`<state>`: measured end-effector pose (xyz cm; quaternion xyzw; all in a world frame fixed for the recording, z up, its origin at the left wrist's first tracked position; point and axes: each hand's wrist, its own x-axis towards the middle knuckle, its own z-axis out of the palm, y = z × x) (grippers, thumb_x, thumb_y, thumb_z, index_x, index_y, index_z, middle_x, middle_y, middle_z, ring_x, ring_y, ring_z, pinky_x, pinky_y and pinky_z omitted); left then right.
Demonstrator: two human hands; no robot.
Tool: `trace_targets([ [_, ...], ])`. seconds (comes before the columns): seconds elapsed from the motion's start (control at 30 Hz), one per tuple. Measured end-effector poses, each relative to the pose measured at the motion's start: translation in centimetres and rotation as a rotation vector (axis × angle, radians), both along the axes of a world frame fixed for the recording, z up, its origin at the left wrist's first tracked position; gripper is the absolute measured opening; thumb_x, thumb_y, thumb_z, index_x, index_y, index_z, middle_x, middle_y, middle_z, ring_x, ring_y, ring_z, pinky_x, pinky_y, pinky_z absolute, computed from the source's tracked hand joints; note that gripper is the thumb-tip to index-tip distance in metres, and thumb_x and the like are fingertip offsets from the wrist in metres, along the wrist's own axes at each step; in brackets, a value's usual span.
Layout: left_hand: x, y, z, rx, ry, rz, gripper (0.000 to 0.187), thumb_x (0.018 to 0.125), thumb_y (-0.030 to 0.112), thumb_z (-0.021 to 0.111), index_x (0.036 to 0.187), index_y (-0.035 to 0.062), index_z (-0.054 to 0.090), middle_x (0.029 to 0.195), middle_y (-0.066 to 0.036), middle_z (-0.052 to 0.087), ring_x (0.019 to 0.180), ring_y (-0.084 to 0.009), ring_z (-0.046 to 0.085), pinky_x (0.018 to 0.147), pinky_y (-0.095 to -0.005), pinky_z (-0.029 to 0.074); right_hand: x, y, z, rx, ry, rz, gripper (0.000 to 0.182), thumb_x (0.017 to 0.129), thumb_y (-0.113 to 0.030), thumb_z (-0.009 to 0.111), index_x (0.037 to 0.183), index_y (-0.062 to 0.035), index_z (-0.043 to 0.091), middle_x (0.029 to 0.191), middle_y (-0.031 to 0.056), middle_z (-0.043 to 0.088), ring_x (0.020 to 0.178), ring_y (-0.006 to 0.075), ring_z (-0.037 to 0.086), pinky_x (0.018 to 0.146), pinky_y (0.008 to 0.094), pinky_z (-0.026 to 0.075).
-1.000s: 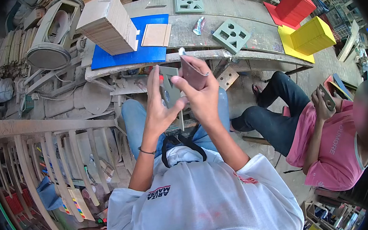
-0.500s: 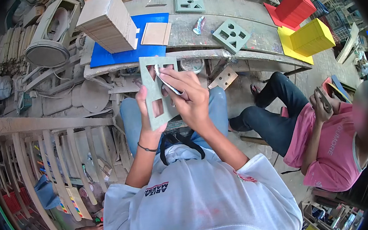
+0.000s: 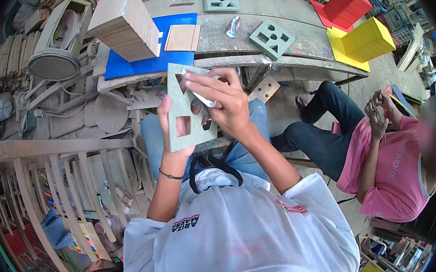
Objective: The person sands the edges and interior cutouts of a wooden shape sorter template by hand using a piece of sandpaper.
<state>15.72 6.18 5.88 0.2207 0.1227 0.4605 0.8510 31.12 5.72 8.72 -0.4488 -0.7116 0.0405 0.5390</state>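
A pale green board [image 3: 177, 108] with cut-out shapes is held upright over my lap. My left hand [image 3: 166, 125] grips it from behind, with the thumb along its left edge. My right hand [image 3: 225, 98] lies over the board's upper right part, its fingers pressing a folded whitish sheet [image 3: 205, 100] against the surface near the triangular hole. Two similar green boards lie on the bench, one at the back [image 3: 222, 1] and one nearer [image 3: 271, 39]. A small crumpled tube or wrapper [image 3: 234, 27] is between them.
The wooden bench [image 3: 214, 44] bears a wooden block stack on a blue sheet [image 3: 178, 21], plus red [image 3: 347, 5] and yellow [image 3: 369, 40] blocks. A slatted wooden rail [image 3: 46, 147] stands left. A co-worker in pink [image 3: 389, 172] sits right, holding a small piece.
The held board has tilted slightly and its holes show at a different angle. My right hand and the sheet have shifted slightly on it. The co-worker's hands have moved up.
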Motion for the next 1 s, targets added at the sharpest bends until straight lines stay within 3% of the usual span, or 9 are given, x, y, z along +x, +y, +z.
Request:
trace_targets([
  [0.17,-0.1,-0.4,0.9,-0.102,0.046,0.086,0.066,0.09,0.059,0.048,0.139,0.0132,0.047,0.107,-0.003,0.06,0.088,-0.0132,0.058,0.071,-0.0361,0.054,0.2,-0.3,1.0,0.008,-0.023,0.108,0.059,0.057,0.007,0.063,0.112,-0.0096,0.071,0.123,0.0034,0.067,0.095,0.0282,0.056,0.085,0.0363,0.05],
  [0.2,-0.6,0.3,0.1,-0.079,-0.238,-0.067,0.071,0.09,0.059,0.048,0.142,0.0111,0.042,0.124,-0.013,0.056,0.092,-0.018,0.06,0.073,-0.0411,0.055,1.3,0.6,-0.2,-0.097,-0.01,0.028,0.059,0.056,0.007,0.065,0.112,-0.0099,0.071,0.122,0.0043,0.068,0.096,0.0282,0.057,0.086,0.0364,0.049],
  [0.23,-0.5,0.3,1.3,-0.081,-0.057,0.023,0.078,0.088,0.064,0.047,0.146,0.0116,0.039,0.121,-0.017,0.06,0.129,-0.0463,0.041,0.095,-0.0627,0.043,2.4,1.1,-1.1,-0.198,-0.001,-0.048,0.059,0.055,0.007,0.066,0.111,-0.0102,0.071,0.12,0.0052,0.068,0.097,0.0283,0.058,0.086,0.0365,0.049],
  [0.3,0.0,-0.4,3.9,-0.12,0.039,0.115,0.08,0.087,0.062,0.051,0.145,0.0078,0.038,0.147,-0.029,0.037,0.108,-0.0255,0.058,0.077,-0.047,0.055,3.0,1.1,-1.3,-0.178,-0.002,-0.105,0.062,0.055,0.011,0.064,0.113,-0.0096,0.071,0.12,0.0058,0.069,0.1,0.0283,0.059,0.086,0.0365,0.05],
  [0.5,-1.6,0.8,-0.7,-0.145,-0.603,-0.166,0.084,0.085,0.06,0.051,0.146,0.0044,0.036,0.145,-0.023,0.041,0.127,-0.0478,0.045,0.091,-0.0515,0.051,1.1,0.2,-2.6,-0.18,0.078,0.009,0.063,0.062,0.018,0.053,0.115,-0.0101,0.071,0.119,0.0061,0.069,0.103,0.0277,0.061,0.089,0.0359,0.053],
  [0.6,-0.5,-0.1,3.1,-0.118,0.092,0.031,0.085,0.083,0.062,0.054,0.142,0.003,0.04,0.134,-0.013,0.053,0.108,-0.0217,0.059,0.078,-0.0386,0.055,1.5,0.4,-3.2,-0.247,0.192,-0.049,0.061,0.063,0.018,0.055,0.115,-0.0094,0.07,0.12,0.008,0.068,0.107,0.0287,0.062,0.092,0.0374,0.052],
  [0.77,-2.2,1.0,-2.1,-0.102,-0.519,-0.148,0.09,0.082,0.06,0.057,0.145,-0.0013,0.036,0.141,-0.024,0.046,0.127,-0.0396,0.051,0.098,-0.0418,0.047,1.3,0.3,-3.3,-0.208,0.148,0.005,0.056,0.067,0.017,0.057,0.117,-0.006,0.069,0.117,0.0125,0.068,0.113,0.028,0.063,0.093,0.037,0.052],
  [0.83,-1.7,0.7,1.1,0.303,0.377,0.089,0.091,0.081,0.058,0.059,0.143,-0.0058,0.037,0.142,-0.024,0.046,0.124,-0.0357,0.054,0.097,-0.041,0.048,3.9,1.3,-6.2,-0.492,0.246,-0.06,0.043,0.075,0.011,0.061,0.114,-0.0032,0.068,0.117,0.0139,0.068,0.109,0.0287,0.065,0.095,0.0381,0.049],
  [1.0,-3.3,1.8,3.0,0.708,0.718,0.138,0.091,0.073,0.059,0.067,0.134,-0.0051,0.05,0.148,-0.027,0.038,0.131,-0.0342,0.047,0.103,-0.0391,0.038,2.8,-1.4,-0.4,-0.358,0.421,0.109,0.035,0.081,0.006,0.065,0.115,-0.0024,0.069,0.121,0.0119,0.067,0.11,0.023,0.065,0.088,0.0296,0.051],
])
